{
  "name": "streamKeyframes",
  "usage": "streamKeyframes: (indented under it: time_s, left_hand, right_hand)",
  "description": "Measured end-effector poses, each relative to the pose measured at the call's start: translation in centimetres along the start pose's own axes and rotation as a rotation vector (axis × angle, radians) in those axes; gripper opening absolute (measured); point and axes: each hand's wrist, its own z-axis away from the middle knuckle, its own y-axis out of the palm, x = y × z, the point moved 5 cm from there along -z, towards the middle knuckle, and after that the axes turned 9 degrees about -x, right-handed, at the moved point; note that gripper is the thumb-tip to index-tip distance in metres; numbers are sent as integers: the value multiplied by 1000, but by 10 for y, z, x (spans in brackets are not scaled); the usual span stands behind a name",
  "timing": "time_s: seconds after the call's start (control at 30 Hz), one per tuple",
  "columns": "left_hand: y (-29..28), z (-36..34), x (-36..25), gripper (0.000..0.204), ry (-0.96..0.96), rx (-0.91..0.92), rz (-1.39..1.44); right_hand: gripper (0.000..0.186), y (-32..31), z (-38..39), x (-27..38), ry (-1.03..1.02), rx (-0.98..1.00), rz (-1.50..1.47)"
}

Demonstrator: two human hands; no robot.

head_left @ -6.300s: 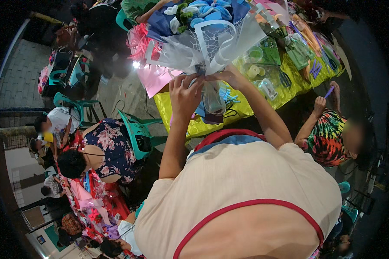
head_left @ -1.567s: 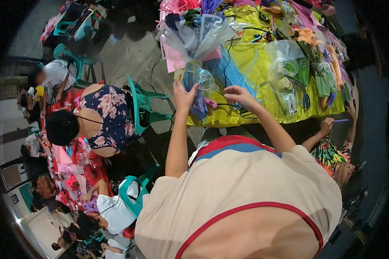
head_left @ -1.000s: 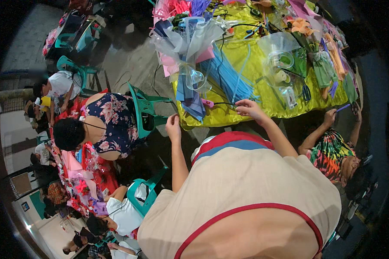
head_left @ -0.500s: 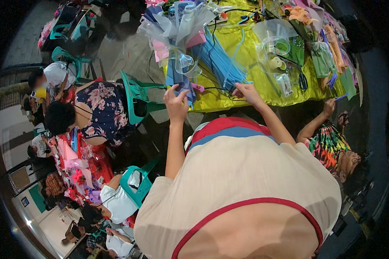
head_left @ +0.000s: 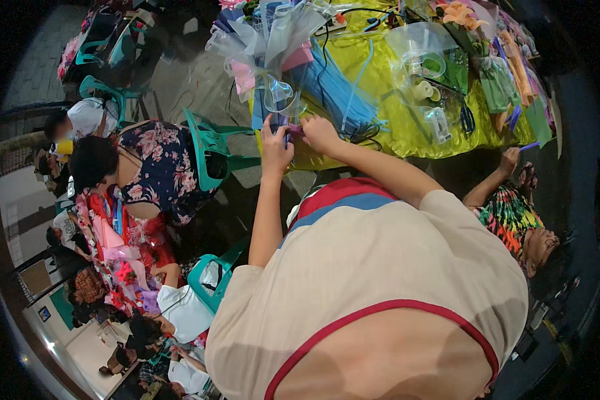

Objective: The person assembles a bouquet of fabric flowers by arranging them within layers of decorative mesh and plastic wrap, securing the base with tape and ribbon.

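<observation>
At the table's near left edge lies a bouquet wrapped in clear and grey-white film [head_left: 273, 47], with pink and blue paper showing. My left hand [head_left: 277, 147] is closed on the blue paper [head_left: 259, 119] at its lower end, thumb and fingers pinching it. My right hand [head_left: 321, 137] reaches in from the right, its fingers closed on a small pink glue gun [head_left: 296, 131] beside the blue paper. The glue gun's tip is partly hidden by my hands. Just beyond my right hand lies a bundle of light blue fuzzy stems [head_left: 340, 100].
A yellow cloth [head_left: 413, 137] covers the table. Clear plastic sheet, tape rolls [head_left: 425, 91] and scissors [head_left: 467, 119] lie to the right, near wrapped orange flowers [head_left: 461, 15]. A black cord trails by the stems. Green chairs [head_left: 207, 150] and seated people are at left; another person's hand [head_left: 510, 160] is at right.
My right hand has moved left from the blue stems to the pink glue gun and taken hold of it. My left hand stays at the bouquet's lower end.
</observation>
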Motion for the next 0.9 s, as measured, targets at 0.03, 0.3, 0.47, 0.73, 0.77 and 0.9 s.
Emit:
streamKeyframes:
  time_s: [0.03, 0.3, 0.47, 0.73, 0.77, 0.9]
  left_hand:
    - [-2, 1, 4, 34, -6, -3, -5]
    - [-9, 8, 17, 33, -58, -19, 62]
    - [2, 12, 19, 35, -57, 16, 101]
    - [-11, 31, 17, 22, -215, -195, 222]
    - [-20, 36, 20, 21, -238, -300, 172]
    - [-33, 71, 46, 22, -396, -483, 259]
  right_hand:
    - [25, 3, 1, 2, -7, 3, -4]
    - [11, -43, 34, -19, 55, 22, 37]
    - [17, -78, 50, -31, 117, 27, -20]
    - [17, -63, 63, -39, 149, -11, -265]
    - [17, -60, 61, -36, 97, -9, -338]
    - [21, -48, 53, -25, 95, -26, -368]
